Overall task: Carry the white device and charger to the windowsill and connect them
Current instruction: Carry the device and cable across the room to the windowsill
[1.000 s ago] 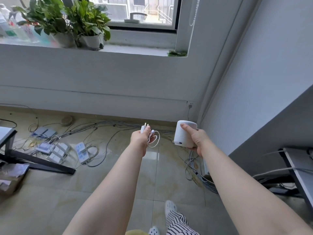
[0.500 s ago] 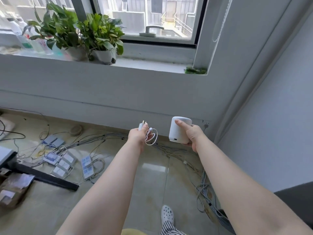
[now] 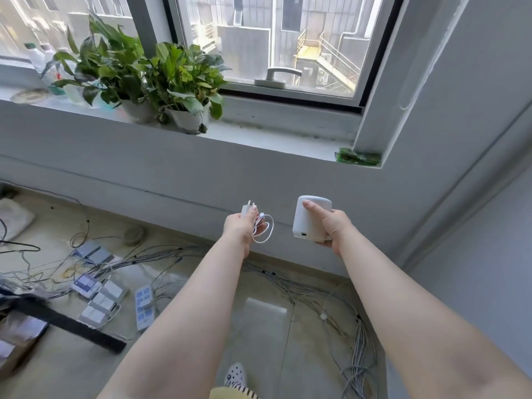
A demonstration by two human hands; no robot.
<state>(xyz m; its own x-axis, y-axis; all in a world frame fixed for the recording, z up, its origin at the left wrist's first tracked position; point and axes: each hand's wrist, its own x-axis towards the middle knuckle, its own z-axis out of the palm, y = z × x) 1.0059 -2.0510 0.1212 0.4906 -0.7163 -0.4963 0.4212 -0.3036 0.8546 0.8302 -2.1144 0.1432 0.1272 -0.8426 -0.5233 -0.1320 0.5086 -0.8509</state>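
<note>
White device (image 3: pixel 307 223) gripped in right hand (image 3: pixel 334 228), charger (image 3: pixel 247 210) (cable looped) clutched in left hand (image 3: pixel 240 227).

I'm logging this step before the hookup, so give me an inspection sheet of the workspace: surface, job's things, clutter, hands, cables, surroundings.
Surface: windowsill, bare stretch right of the plants.
Job's things: white device upright in the right hand, port facing the camera; charger with coiled white cord in the left hand; not connected.
Clutter: two potted plants and bottles on the sill's left; green packet in its right corner.
Hands: both below sill height, short of it.
Cables: grey bundles and power strips on the floor.
Surroundings: window closed, handle down on the frame; wall close on the right.
</note>
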